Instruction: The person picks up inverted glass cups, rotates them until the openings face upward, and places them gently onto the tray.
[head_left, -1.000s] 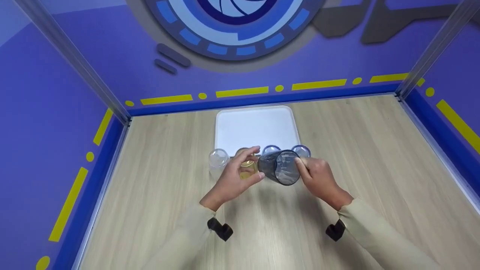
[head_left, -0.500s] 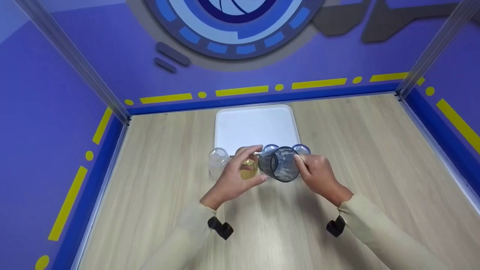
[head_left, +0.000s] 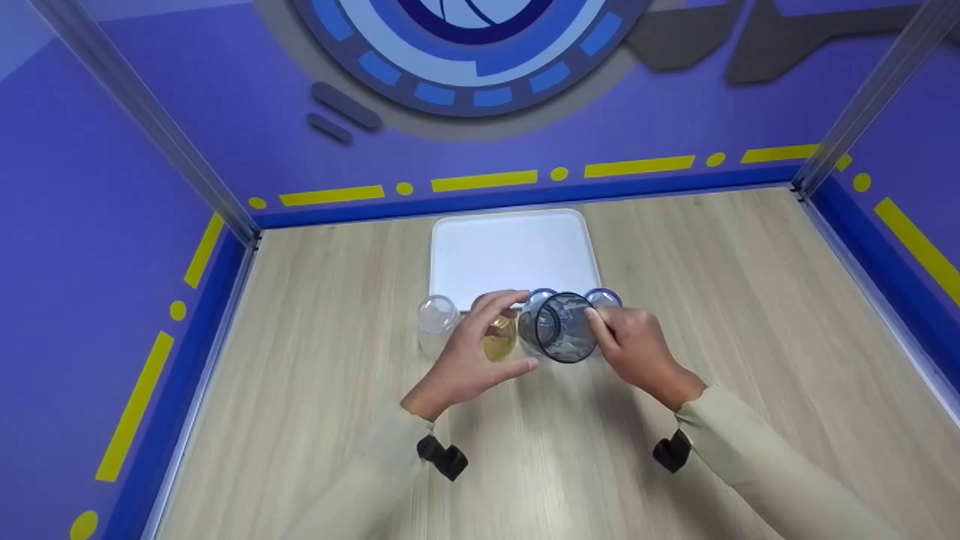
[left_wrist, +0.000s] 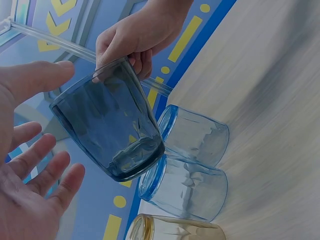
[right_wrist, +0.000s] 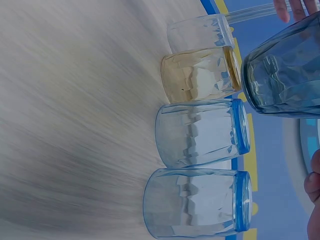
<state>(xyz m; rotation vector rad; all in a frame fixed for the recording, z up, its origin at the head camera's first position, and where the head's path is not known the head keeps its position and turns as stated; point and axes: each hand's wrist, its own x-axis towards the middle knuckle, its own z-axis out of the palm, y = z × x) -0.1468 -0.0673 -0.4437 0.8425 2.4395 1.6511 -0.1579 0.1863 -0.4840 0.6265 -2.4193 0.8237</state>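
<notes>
My right hand pinches the rim of a smoky blue-grey glass tumbler, thumb at the lip. The tumbler hangs tilted above the table, its mouth turned toward me. Just left of its base is my left hand, with thumb and fingers spread; the left wrist view shows a gap between these fingers and the glass. Behind and below, a row of tumblers stands upside down: a clear one, an amber one and two light blue ones. My left hand partly covers the amber tumbler in the head view.
A white rectangular tray lies behind the row, near the back wall. The wood-grain table is bounded by blue-purple printed walls with metal corner posts.
The smoky tumbler has turned so its mouth faces me more, and it has shifted slightly up and left. My left thumb and fingers are spread a little wider around its base end.
</notes>
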